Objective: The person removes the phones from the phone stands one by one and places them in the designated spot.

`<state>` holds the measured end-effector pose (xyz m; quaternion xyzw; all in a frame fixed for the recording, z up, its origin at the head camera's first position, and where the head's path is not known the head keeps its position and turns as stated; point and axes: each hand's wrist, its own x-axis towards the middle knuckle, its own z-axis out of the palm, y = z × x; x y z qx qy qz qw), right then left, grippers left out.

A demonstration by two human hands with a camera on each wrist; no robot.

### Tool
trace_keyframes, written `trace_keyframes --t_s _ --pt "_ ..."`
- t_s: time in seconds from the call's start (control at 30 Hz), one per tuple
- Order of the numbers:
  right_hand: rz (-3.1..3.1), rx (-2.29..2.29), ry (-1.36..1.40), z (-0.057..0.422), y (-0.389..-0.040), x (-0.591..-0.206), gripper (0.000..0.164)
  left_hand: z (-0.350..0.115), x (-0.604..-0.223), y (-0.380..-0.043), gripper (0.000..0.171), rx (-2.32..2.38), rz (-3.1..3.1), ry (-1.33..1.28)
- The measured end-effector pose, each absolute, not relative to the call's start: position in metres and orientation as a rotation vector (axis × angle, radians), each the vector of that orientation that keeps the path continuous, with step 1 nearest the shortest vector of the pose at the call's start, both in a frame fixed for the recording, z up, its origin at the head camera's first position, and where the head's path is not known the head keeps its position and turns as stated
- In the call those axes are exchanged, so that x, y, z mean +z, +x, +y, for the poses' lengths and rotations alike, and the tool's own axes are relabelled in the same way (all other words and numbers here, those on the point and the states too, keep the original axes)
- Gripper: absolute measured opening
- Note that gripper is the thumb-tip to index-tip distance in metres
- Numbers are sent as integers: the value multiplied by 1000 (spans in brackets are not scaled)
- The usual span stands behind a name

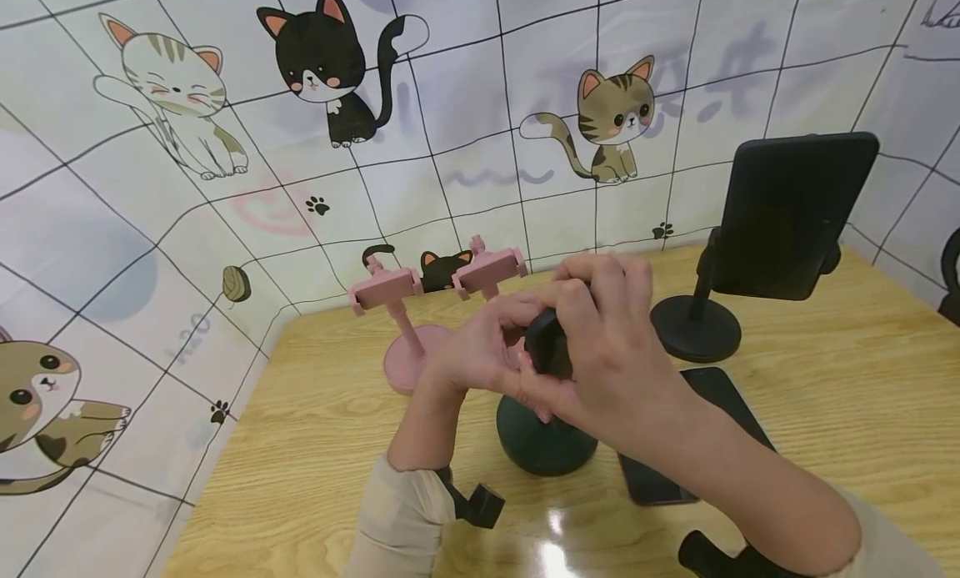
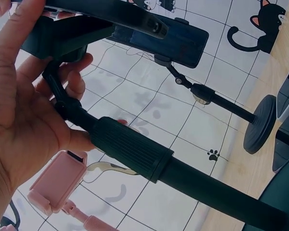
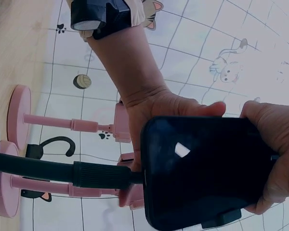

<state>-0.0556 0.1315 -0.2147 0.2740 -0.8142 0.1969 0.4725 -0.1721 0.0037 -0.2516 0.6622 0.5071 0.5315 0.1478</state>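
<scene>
Phone point(image 3: 207, 178), black, one item: being held above the tabletop point(image 1: 300, 478), against the clamp of a dark green phone stand point(image 2: 132, 149); whether it is sitting fully in the clamp, cannot tell.

Right hand point(image 1: 615, 361): gripping one end of the phone, thumb and fingers pressing on opposite long edges.

Left hand point(image 2: 33, 110): grasping the clamp from behind, fingers curling round it, thumb lying along the phone's edge.

Round green base point(image 1: 546, 440): resting on the tabletop, well in from the left edge.

Flat phone point(image 1: 660, 482), dark: lying just right of the base, the right forearm partly hiding it in the head view.

Pink stands point(image 1: 386, 292), two: standing side by side near the back-left corner.

Black stand point(image 1: 697, 328): standing towards the back-right corner, carrying an upright phone point(image 1: 795, 215).

Cat-printed wall covering point(image 1: 480, 103): hanging behind the back edge, showing a black grid.
</scene>
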Motion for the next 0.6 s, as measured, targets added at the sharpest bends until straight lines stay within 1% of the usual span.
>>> trace_keyframes --t_s 0.07,0.13,0.23,0.5,0.57,0.6 --pt "-1981 502 687 132 -55 -215 35 3 -253 -173 51 1522 1490 1897" --pt "-1961 514 702 133 -55 -215 33 1 -255 -173 51 1519 1507 1897" --pt "-1935 523 722 133 -56 -215 33 0 -255 -173 52 1517 1530 1898" --pt "-1956 559 741 135 -54 -214 35 -2 -260 -170 68 1534 1582 1872" --pt "-1959 572 747 136 -53 -214 36 -2 -265 -167 67 1554 1598 1885" --pt "-1960 575 749 137 -53 -214 36 -2 -267 -166 63 1571 1596 1893"
